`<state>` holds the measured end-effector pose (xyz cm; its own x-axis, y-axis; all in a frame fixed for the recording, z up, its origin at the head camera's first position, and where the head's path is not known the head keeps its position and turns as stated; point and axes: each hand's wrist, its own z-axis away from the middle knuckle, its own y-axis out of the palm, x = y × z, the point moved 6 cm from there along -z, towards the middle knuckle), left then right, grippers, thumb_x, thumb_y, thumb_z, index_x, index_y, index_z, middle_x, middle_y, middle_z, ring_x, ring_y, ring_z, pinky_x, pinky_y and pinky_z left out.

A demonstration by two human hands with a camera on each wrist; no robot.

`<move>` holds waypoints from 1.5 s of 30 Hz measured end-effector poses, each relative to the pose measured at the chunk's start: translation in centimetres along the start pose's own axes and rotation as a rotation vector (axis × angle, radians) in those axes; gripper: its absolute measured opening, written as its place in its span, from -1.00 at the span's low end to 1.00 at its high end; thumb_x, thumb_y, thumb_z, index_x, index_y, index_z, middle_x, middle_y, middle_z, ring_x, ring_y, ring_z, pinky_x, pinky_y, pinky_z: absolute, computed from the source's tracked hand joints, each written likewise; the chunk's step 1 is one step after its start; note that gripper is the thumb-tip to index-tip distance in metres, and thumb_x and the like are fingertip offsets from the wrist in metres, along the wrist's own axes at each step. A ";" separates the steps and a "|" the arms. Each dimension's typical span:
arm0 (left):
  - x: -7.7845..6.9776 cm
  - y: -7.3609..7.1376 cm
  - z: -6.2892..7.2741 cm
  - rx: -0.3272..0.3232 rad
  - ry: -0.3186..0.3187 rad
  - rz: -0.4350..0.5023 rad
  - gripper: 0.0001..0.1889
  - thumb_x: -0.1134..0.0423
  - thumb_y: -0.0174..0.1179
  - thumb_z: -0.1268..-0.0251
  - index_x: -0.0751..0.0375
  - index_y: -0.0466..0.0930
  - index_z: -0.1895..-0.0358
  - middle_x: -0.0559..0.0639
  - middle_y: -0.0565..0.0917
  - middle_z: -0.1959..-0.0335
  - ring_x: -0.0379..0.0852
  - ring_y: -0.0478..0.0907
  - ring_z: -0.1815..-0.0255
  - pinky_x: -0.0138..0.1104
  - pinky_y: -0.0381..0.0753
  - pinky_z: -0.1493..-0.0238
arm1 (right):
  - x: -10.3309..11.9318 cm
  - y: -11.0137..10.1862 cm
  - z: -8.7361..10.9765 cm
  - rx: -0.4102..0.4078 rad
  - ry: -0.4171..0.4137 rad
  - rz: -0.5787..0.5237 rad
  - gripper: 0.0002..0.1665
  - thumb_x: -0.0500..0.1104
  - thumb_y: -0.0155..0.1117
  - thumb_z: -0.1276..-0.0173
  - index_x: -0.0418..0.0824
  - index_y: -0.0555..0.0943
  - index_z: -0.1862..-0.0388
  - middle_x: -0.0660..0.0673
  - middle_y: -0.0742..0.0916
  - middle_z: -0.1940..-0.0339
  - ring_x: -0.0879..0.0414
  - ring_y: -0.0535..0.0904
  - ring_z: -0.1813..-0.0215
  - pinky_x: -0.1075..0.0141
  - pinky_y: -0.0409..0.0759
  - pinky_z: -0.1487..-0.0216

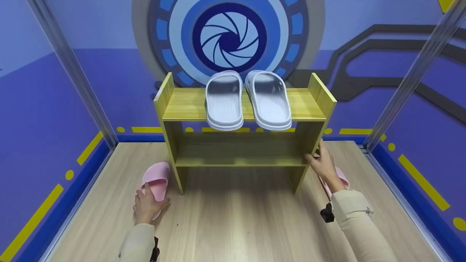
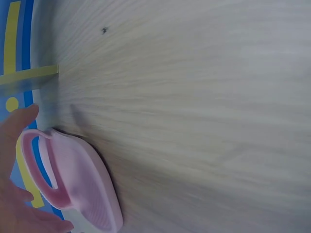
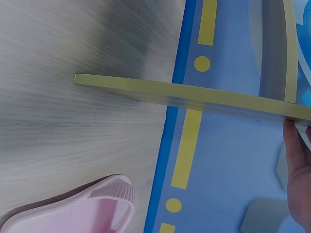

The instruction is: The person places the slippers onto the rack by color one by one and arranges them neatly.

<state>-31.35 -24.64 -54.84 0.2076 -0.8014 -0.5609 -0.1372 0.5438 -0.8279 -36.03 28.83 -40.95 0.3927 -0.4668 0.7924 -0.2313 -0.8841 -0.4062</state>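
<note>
Head view: left of the rack (image 1: 185, 103), a pink slipper (image 1: 156, 173) lies beneath your loosely spread left fingers (image 1: 148, 193), long axis roughly along the rack's length front-to-back; your straight right fingers (image 3: 293, 145) touch its right side.

Wrist views close, seemingly sideways

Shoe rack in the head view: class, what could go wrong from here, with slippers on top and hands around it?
The grey slippers jut past the front edge of the top shelf; if the right hand, touching the side panel, jolts it, they might slide off. The left hand, close over one pink slipper, could nudge it askew. The other pink slipper might get knocked by the right arm.
</note>
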 end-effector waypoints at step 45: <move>1.0 0.7 0.4 0.005 -0.069 -0.053 -0.01 0.13 0.25 0.07 0.55 -0.24 -0.26 0.71 0.15 0.05 0.55 0.14 0.00 0.20 0.16 0.07 | 1.9 0.1 0.6 0.001 0.006 -0.017 -0.24 -0.50 0.06 -0.06 -0.34 0.12 -0.29 -0.41 0.41 -0.09 -0.26 0.38 -0.05 -0.05 0.41 0.12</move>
<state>-30.82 -24.95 -55.95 0.2807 -0.8101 -0.5148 -0.1197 0.5026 -0.8562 -34.79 27.87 -39.75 0.3913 -0.4515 0.8019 -0.2235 -0.8919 -0.3931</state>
